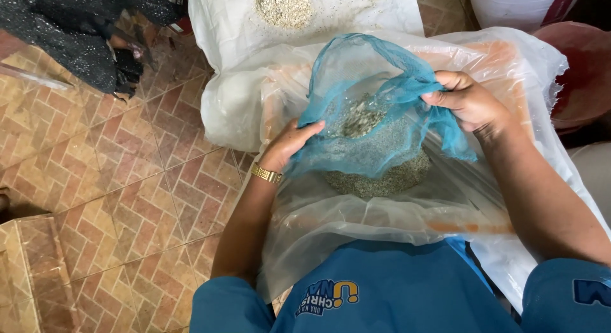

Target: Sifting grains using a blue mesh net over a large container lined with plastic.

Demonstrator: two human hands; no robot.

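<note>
Two hands, left hand, right hand, one blue net

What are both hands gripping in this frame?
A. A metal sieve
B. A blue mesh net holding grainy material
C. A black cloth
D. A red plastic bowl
B: the left hand and right hand each pinch an edge of the blue mesh net, which sags with grain above the clear plastic bag.
</note>
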